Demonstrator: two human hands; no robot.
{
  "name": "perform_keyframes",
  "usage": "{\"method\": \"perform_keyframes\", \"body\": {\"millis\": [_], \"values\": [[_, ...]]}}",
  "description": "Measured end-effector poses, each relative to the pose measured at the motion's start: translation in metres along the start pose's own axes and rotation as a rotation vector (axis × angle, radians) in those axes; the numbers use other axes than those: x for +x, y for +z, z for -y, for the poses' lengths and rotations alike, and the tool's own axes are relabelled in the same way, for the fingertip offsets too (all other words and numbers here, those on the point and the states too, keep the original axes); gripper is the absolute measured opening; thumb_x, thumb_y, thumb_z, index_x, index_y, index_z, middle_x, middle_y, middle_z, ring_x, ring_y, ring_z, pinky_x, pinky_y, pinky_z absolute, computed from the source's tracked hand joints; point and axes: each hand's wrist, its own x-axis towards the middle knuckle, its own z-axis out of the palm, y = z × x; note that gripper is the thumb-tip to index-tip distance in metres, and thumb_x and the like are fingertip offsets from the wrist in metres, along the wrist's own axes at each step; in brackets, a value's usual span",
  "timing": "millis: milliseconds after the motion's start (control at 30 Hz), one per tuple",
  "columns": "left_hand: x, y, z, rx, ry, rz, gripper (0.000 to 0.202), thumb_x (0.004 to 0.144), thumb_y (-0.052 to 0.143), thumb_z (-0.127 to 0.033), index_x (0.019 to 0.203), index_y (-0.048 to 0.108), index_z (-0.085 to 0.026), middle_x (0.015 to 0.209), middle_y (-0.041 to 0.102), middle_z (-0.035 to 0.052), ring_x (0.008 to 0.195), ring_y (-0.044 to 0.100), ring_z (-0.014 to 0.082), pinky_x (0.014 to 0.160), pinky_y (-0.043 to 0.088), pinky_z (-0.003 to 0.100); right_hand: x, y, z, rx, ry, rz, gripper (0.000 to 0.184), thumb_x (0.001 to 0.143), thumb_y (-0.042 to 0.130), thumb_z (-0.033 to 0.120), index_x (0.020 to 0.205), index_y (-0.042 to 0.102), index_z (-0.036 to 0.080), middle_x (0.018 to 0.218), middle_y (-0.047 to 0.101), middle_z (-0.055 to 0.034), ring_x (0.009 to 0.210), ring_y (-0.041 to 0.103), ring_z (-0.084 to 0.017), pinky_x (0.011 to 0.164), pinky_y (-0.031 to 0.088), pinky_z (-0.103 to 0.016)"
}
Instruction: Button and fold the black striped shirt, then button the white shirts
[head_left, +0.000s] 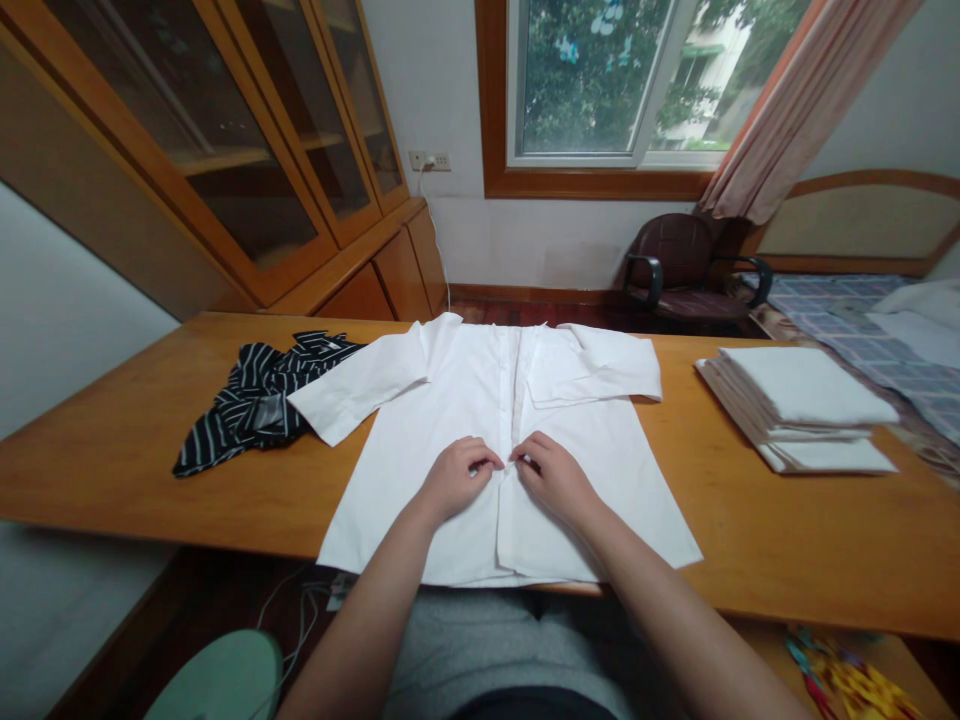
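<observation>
A white long-sleeved shirt (442,420) lies spread on the wooden table, its collar end away from me and its hem at the near edge. The button front runs down its middle; the upper part of the front is parted. My left hand (461,475) pinches the left front edge about midway down. Close beside it, my right hand (551,472) pinches the right front edge, fingertips almost touching the left ones. Any button between the fingertips is too small to make out. The left sleeve stretches outward over a dark cloth, and the right sleeve is folded across.
A black garment with white stripes (259,400) lies crumpled at the left. At the right sits a stack of folded white cloth (806,390) on the table (667,500). Beyond are a brown chair (679,260) and a bed. A green round stool (221,680) stands below left.
</observation>
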Motion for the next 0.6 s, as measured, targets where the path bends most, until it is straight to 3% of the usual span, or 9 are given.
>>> {"method": "perform_keyframes", "body": {"millis": [600], "values": [[-0.0001, 0.0001, 0.0011, -0.004, -0.012, 0.001, 0.026, 0.080, 0.055, -0.005, 0.083, 0.075, -0.022, 0.079, 0.066, 0.0007, 0.081, 0.060, 0.0168, 0.077, 0.046, 0.029, -0.0001, -0.0001, 0.0010, 0.026, 0.028, -0.037, 0.024, 0.079, 0.056, 0.000, 0.085, 0.067, 0.020, 0.091, 0.059, -0.0017, 0.077, 0.058, -0.014, 0.075, 0.046, -0.027]]}}
